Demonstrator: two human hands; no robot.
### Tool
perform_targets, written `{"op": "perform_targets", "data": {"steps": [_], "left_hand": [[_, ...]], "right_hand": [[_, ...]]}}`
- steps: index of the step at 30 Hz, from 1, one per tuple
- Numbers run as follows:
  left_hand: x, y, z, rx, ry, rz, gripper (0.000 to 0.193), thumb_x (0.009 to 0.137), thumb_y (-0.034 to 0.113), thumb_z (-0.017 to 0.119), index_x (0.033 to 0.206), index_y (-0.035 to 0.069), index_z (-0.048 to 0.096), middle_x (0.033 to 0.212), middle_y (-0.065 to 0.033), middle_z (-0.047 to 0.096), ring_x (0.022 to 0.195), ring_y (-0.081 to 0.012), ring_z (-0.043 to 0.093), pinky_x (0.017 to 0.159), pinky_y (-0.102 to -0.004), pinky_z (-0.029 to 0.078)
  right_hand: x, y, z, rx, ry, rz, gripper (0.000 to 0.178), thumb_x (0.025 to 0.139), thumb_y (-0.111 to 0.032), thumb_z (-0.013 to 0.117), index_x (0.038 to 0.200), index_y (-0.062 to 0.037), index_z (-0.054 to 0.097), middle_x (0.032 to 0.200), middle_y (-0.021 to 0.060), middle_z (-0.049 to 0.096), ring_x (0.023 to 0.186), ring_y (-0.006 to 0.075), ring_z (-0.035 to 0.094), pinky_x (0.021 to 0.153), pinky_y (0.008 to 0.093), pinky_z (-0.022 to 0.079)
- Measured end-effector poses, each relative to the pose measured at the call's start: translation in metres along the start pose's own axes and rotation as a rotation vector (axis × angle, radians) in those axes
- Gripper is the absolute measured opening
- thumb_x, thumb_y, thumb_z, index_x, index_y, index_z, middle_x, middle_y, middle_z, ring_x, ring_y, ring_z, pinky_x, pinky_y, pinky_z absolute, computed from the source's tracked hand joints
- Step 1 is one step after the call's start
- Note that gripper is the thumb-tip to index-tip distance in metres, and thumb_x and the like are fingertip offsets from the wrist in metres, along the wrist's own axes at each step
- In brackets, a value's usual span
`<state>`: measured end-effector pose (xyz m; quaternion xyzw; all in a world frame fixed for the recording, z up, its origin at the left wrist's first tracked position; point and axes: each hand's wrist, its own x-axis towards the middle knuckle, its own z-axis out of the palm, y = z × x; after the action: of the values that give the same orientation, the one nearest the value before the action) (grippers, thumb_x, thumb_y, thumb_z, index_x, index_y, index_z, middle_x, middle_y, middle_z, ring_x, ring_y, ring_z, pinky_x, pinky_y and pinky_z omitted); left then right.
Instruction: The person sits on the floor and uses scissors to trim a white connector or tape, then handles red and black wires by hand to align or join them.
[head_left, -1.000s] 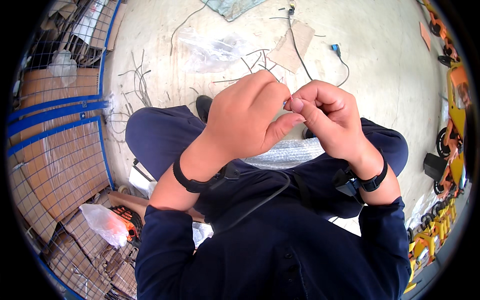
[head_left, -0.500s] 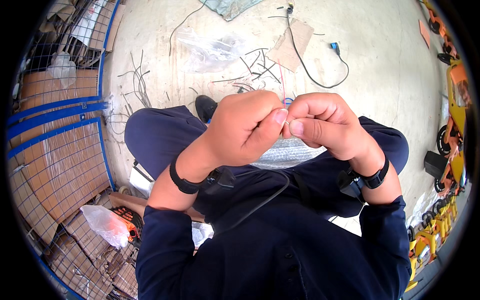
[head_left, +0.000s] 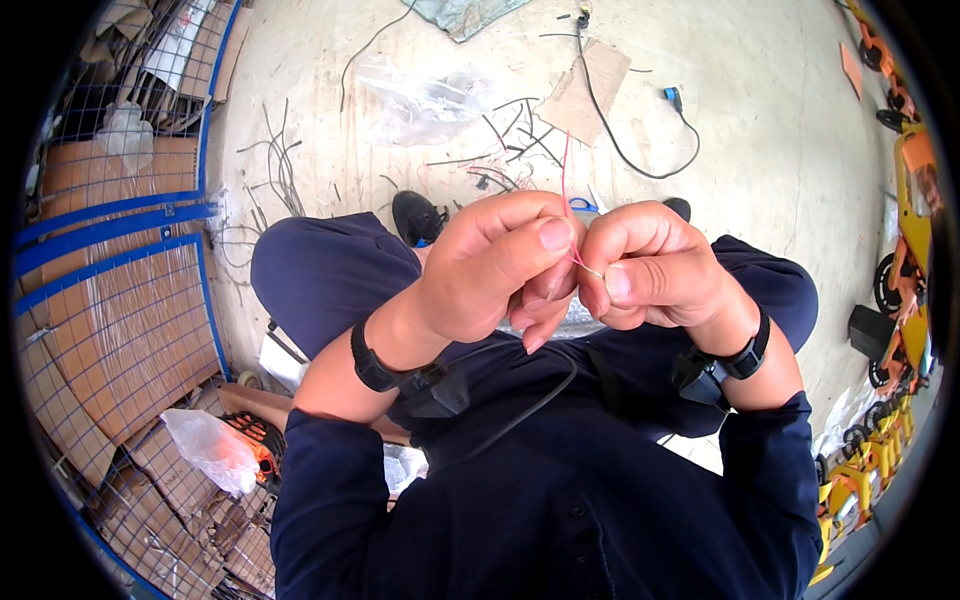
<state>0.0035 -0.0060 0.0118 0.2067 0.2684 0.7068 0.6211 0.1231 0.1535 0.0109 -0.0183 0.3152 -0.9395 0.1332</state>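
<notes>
A thin red wire (head_left: pixel 565 175) rises above my hands and runs down between them, with a pale end by my right fingertips. My left hand (head_left: pixel 500 265) pinches the wire between thumb and forefinger, its lower fingers curled loosely. Thumb and forefinger of my right hand (head_left: pixel 650 265) press together on the pale wire end. Both hands are close together above my lap, where a silvery bubble-wrap sheet (head_left: pixel 572 325) partly shows. Behind the hands, the blue handles of a pair of scissors (head_left: pixel 583 205) show on the floor.
On the floor ahead lie black cable scraps (head_left: pixel 520 130), clear plastic film (head_left: pixel 430 100), a cardboard piece (head_left: pixel 590 90) and a black cable with a blue connector (head_left: pixel 672 97). A blue mesh cage (head_left: pixel 110 225) with cardboard stands left. Yellow wheeled items (head_left: pixel 910 210) line the right.
My hands have moved slightly apart, and more of the red wire shows between them. The left hand's lower fingers have loosened from a tight fist.
</notes>
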Motion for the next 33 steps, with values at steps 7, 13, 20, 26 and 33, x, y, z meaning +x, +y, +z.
{"op": "perform_targets", "data": {"steps": [7,13,20,26,33], "left_hand": [[0.005,-0.002,0.006,-0.064,0.062,0.077,0.033,0.101,0.023,0.043,0.075,0.002,0.046,0.064,-0.0047,0.047,0.046,-0.0096,0.044,0.042,-0.027,0.046],[0.004,-0.006,-0.005,0.365,0.207,0.218,0.027,0.1,0.017,0.046,0.078,0.002,0.051,0.065,-0.0013,0.05,0.049,-0.0047,0.044,0.046,-0.0213,0.042],[0.007,-0.005,-0.004,0.489,0.3,0.097,0.027,0.099,0.019,0.048,0.077,0.003,0.053,0.066,-0.0001,0.052,0.052,-0.0037,0.046,0.047,-0.0192,0.038],[0.002,-0.003,-0.014,0.93,0.37,0.639,0.012,0.093,0.013,0.057,0.093,0.001,0.059,0.08,-0.0058,0.058,0.062,-0.0061,0.051,0.052,-0.0193,0.041],[0.02,0.001,-0.02,1.326,0.307,0.768,0.023,0.08,-0.004,0.066,0.103,0.001,0.063,0.088,-0.0102,0.064,0.068,-0.0179,0.062,0.056,-0.0269,0.05]], "right_hand": [[0.0,-0.003,-0.003,-0.003,0.025,-0.028,0.016,0.096,-0.013,0.056,0.094,0.0016,0.062,0.068,0.0016,0.056,0.046,0.0046,0.035,0.042,0.02,0.027],[0.002,-0.003,0.002,-0.904,0.32,-0.365,0.007,0.092,-0.006,0.06,0.096,-0.0002,0.061,0.078,0.0041,0.064,0.062,0.0058,0.053,0.05,0.0211,0.04],[0.012,-0.002,-0.005,-1.579,0.389,-0.742,0.005,0.087,-0.002,0.064,0.092,-0.0011,0.064,0.069,0.0033,0.06,0.055,0.008,0.051,0.049,0.0223,0.039],[0.005,0.004,-0.001,-1.171,0.532,-0.502,0.005,0.091,-0.006,0.062,0.093,-0.001,0.064,0.069,-0.0006,0.058,0.056,0.0034,0.045,0.05,0.0202,0.036],[0.0,-0.011,0.006,-0.533,0.492,-0.129,0.011,0.096,-0.01,0.058,0.099,-0.0009,0.062,0.073,-0.0029,0.059,0.06,0.0032,0.05,0.052,0.0202,0.04]]}}
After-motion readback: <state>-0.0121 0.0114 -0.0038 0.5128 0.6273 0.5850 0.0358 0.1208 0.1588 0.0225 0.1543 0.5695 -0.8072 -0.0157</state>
